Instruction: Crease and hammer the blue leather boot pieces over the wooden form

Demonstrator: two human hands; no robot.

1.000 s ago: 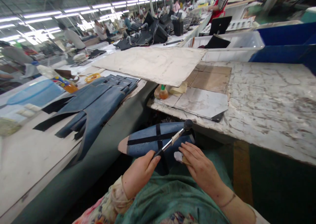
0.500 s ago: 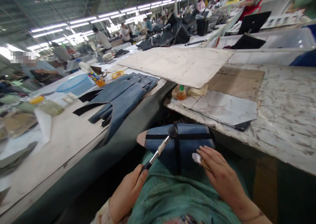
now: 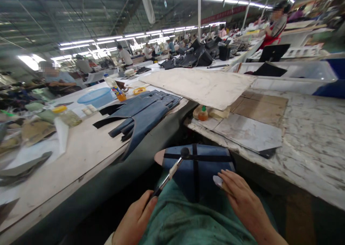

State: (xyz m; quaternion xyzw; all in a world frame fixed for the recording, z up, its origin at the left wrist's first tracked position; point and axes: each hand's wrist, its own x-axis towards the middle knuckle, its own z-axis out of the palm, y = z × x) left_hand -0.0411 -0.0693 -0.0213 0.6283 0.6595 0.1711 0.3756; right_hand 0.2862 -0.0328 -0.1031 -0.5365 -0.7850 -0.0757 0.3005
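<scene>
Across my lap lies a blue leather piece [image 3: 212, 153], with a pinkish left end and two crossing black strips [image 3: 196, 184]. My left hand [image 3: 137, 214] is closed round the dark grip of a hammer [image 3: 172, 171] with a metal shaft, a pale wrapping partway up and a round black head. That head is over the blue piece, just left of where the strips cross; whether it touches cannot be told. Against the right side of the leather, my right hand [image 3: 242, 196] holds a small tool with a pale rounded end [image 3: 217, 181] under its fingers, the rest mostly hidden.
On the left table lie blue leather panels [image 3: 145, 112], a blue basin [image 3: 95, 96], a drink bottle [image 3: 115, 88] and a yellow-lidded jar [image 3: 66, 116]. A pale board [image 3: 199, 85] bridges to the right table, where a small orange bottle [image 3: 203, 113] stands near a white bin [image 3: 293, 83]. Other people work farther back.
My view has tilted up, so the scene sits lower in the picture. The hammer head has shifted slightly left of the strip crossing. My right hand keeps its place at the leather's right side.
</scene>
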